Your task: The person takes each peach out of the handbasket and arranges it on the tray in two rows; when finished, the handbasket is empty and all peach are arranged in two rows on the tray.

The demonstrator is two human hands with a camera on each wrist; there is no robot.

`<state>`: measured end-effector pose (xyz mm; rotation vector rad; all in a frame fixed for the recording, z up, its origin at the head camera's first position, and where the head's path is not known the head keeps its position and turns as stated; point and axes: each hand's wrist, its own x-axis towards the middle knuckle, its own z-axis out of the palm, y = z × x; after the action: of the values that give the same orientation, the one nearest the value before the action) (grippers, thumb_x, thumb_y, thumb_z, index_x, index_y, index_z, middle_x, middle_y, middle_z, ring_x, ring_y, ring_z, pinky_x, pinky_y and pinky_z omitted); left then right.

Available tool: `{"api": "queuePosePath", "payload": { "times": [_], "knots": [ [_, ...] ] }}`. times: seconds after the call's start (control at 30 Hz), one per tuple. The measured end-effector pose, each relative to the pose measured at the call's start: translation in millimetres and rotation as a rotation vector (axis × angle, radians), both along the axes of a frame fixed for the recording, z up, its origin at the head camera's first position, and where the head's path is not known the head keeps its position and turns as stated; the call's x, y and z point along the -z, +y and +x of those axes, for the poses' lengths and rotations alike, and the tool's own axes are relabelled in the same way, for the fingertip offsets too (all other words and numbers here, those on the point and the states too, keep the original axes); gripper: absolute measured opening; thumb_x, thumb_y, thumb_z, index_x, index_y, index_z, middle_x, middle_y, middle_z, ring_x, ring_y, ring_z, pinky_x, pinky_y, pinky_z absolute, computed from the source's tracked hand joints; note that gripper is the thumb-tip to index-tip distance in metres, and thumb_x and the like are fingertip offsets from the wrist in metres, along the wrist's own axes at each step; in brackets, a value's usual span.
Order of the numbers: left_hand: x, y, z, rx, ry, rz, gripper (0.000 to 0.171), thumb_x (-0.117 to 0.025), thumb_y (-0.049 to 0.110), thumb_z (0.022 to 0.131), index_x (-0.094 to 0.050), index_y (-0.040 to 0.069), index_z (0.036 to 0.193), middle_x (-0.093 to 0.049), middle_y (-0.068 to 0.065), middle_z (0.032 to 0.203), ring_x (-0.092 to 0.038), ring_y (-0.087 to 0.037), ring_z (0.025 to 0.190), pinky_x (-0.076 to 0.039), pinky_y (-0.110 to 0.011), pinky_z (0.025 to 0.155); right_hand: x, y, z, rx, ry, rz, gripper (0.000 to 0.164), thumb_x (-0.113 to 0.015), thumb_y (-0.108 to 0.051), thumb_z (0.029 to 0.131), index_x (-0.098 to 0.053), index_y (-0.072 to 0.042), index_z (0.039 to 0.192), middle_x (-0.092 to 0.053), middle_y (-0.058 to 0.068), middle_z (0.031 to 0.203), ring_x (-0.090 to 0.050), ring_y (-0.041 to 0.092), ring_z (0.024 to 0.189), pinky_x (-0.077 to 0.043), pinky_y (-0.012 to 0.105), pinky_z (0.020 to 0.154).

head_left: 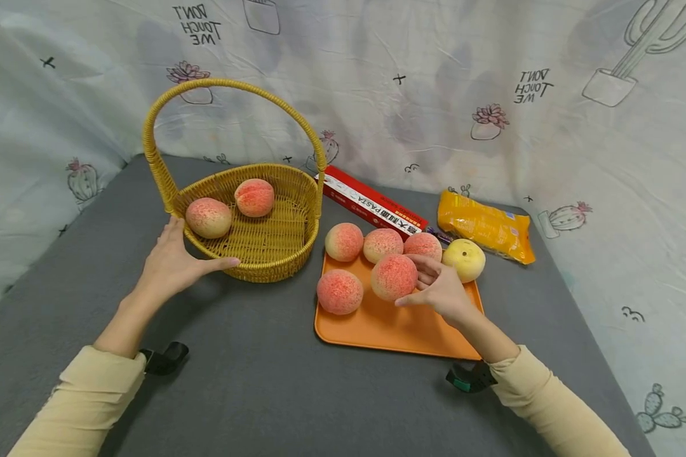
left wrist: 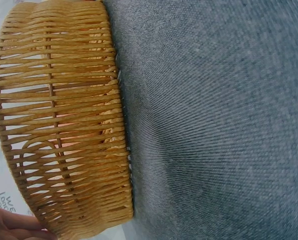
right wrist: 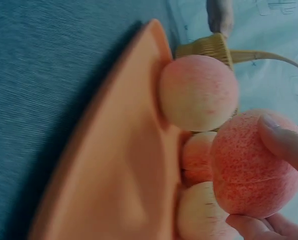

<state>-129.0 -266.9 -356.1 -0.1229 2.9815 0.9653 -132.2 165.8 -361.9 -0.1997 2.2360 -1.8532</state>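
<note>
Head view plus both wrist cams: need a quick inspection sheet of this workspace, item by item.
Surface: grey cloth-covered table.
Job's things: wicker basket holding two peaches; orange tray with five peaches and one yellow fruit.
Clutter: red pasta box and yellow packet behind the tray.
Hands: left hand rests open against the basket's wall; right hand grips one peach over the tray.
Cables: nothing seen; a black wrist mount on the left, a black and green one on the right.
Surroundings: white cactus-print sheet as backdrop.
</note>
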Motion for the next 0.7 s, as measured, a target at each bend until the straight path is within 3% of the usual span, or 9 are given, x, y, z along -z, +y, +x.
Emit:
{"api": "queuePosePath", "payload": {
  "times": [0.37, 0.7],
  "knots": [
    [-0.7, -1.0, -0.9, 0.006, -0.002, 0.002, 0.131, -0.074, 0.062, 0.076, 0.005, -0.013, 0.149, 0.008, -0.038, 0.153, 0.0, -0.055, 0.14, -0.015, -0.071, 0.105, 20.4, -0.4, 0.2, -0.056, -0.063, 0.047, 0.083, -0.078, 0.022, 0.065, -0.041, 0.011, 0.138, -0.045, 0.026, 0.14, -0.045, 0.036, 0.13, -0.046, 0.033, 0.099],
    [-0.9, -0.5, -0.1, 0.003, -0.007, -0.003, 0.131, -0.073, 0.062, 0.076, 0.004, -0.014, 0.149, 0.007, -0.038, 0.153, -0.001, -0.056, 0.14, -0.015, -0.072, 0.104, 34.0, -1.0, -0.5, -0.123, -0.063, 0.029, 0.086, -0.078, 0.024, 0.062, -0.038, 0.012, 0.137, -0.042, 0.026, 0.139, -0.051, 0.032, 0.125, -0.05, 0.028, 0.092]
  ]
}}
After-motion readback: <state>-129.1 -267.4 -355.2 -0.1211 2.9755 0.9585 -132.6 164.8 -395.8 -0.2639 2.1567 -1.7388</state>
